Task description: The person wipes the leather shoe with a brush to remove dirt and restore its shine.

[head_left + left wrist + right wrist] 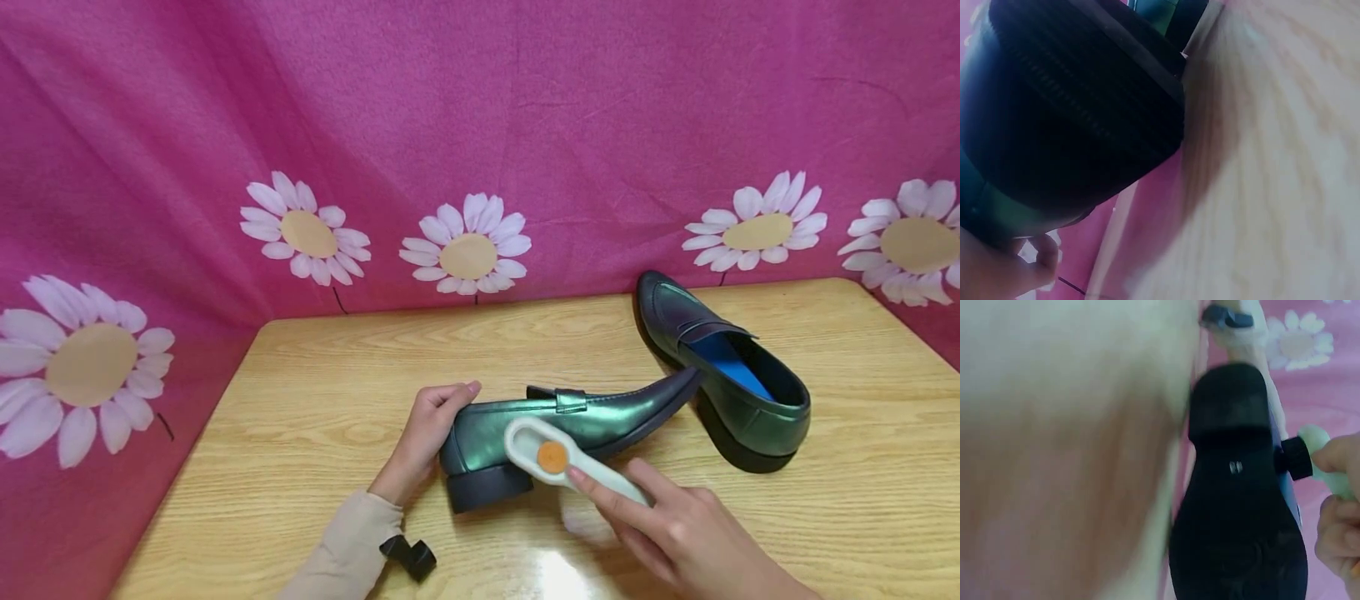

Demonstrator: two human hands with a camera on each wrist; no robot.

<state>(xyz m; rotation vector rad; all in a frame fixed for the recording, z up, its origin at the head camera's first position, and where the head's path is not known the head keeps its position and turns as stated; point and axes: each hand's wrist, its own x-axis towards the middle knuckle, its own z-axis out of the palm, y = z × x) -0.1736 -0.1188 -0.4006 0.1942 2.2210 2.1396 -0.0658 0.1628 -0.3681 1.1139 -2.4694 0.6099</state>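
A dark green loafer [480,437] is held up off the wooden table, its toe pointing right and its sole facing toward the right wrist camera. My left hand [420,433] grips it round the heel opening, thumb on top; the other fingers are partly hidden. In my right hand [675,521] is a shoe brush [615,479] with a pale handle and an orange round spot, the index finger stretched along it. Its black bristles [1297,458] are against the loafer's side in the right wrist view. The dark heel [1116,94] fills much of the left wrist view.
A second loafer [772,433] with a blue insole stands upright at the right, behind the held shoe's toe. Pink cloth [570,125] with daisies hangs behind the wooden table [315,400]. A black strap [408,557] is at the left sleeve.
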